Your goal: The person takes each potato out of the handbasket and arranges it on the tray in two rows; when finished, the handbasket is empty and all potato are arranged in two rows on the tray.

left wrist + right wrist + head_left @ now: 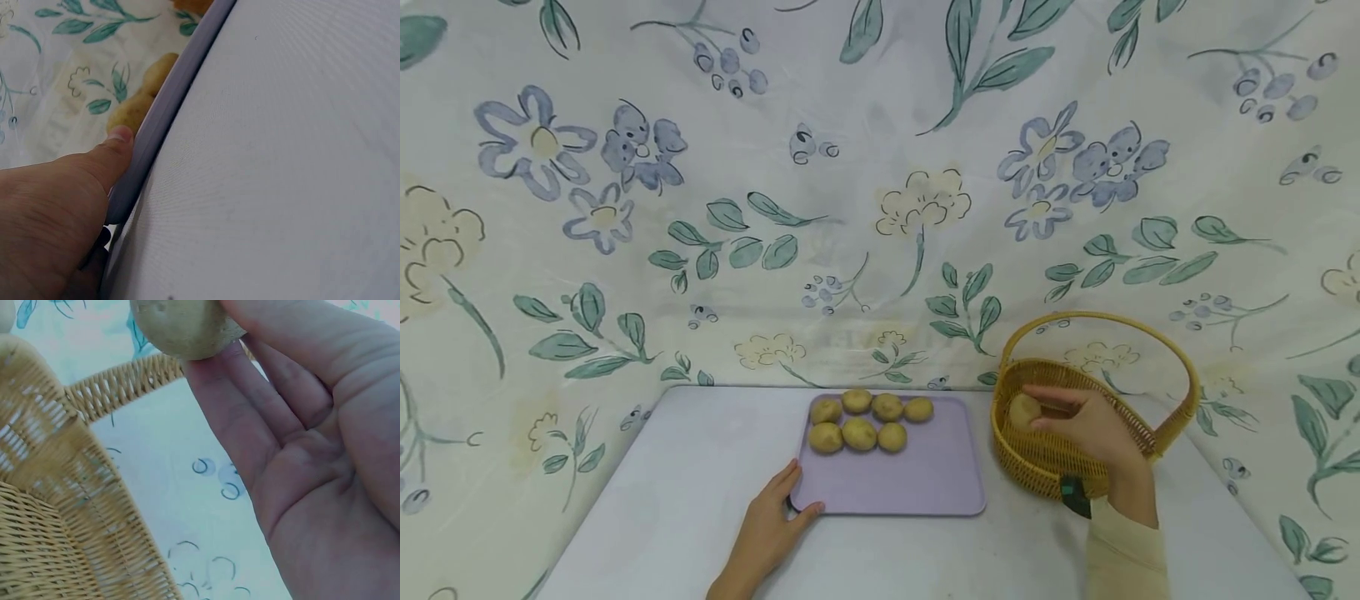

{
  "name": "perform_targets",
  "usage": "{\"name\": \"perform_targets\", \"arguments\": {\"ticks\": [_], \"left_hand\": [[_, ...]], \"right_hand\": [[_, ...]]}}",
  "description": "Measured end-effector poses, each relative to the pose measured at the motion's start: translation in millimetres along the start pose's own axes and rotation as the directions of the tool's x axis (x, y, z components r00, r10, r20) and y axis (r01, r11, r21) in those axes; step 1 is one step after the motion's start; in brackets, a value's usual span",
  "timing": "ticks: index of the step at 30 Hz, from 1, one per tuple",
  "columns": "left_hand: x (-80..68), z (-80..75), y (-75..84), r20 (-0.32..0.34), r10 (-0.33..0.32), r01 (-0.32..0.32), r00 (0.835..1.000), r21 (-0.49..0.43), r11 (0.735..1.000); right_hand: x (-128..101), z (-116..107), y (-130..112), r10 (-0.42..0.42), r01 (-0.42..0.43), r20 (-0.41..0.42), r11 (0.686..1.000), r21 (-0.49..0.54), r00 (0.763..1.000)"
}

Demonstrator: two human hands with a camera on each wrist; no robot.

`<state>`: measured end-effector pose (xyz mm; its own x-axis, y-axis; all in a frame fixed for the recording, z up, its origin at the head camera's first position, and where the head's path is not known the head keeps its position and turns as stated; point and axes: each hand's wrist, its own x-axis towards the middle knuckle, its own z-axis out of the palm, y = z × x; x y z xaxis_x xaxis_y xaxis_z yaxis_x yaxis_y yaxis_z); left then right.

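My right hand (1075, 421) holds a small tan potato (1024, 411) in its fingertips above the near left part of a woven yellow basket (1045, 458) with a hoop handle. The right wrist view shows the potato (184, 326) pinched between thumb and fingers, beside the basket's rim (119, 384). My left hand (771, 525) rests on the table at the near left corner of a lilac tray (925, 479), thumb along its edge (159, 128). Several potatoes (860, 433) lie in two rows at the tray's far side.
The white table (662, 500) is backed and flanked by a draped floral cloth (880, 208). The near half of the tray is bare. The basket stands to the right of the tray, close to it.
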<state>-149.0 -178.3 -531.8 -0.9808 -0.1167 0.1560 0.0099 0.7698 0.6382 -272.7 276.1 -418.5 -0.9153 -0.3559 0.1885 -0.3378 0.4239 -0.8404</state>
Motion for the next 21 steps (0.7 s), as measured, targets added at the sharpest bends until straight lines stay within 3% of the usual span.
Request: {"name": "perform_targets", "arguments": {"ticks": [7, 21], "left_hand": [[0.6, 1.4, -0.1, 0.003, -0.003, 0.003, 1.000, 0.002, 1.000], [0.6, 2.8, -2.5, -0.010, 0.014, -0.014, 1.000, 0.004, 1.000]], "right_hand": [[3, 15, -12, 0.030, -0.030, -0.011, 0.999, -0.024, 0.999], [21, 52, -32, -0.118, 0.108, 0.077, 0.987, 0.122, 0.990]]}}
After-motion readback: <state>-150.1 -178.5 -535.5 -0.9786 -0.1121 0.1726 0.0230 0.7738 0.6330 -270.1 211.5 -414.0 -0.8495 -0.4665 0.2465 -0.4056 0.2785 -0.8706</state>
